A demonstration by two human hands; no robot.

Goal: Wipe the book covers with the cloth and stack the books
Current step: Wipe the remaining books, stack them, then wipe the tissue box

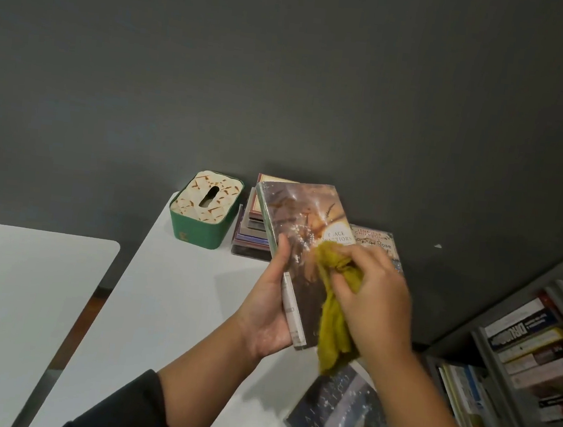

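My left hand [273, 302] grips a brown-covered book [302, 215] by its spine, holding it tilted above the white table [168, 299]. My right hand [375, 298] holds a bunched yellow-green cloth [331, 321] pressed against the book's front cover. A stack of books [252, 229] stands at the table's far end, behind the held book. Another book with a pale cover [379, 241] lies to the right of that stack, partly hidden by my right hand. A dark blue book [339, 422] lies flat on the table near me, under my right forearm.
A green tissue box [205, 209] with a patterned lid sits left of the stack. A second white table [21, 291] stands to the left across a gap. A grey bookshelf [534, 361] full of books fills the right side. A dark grey wall rises behind.
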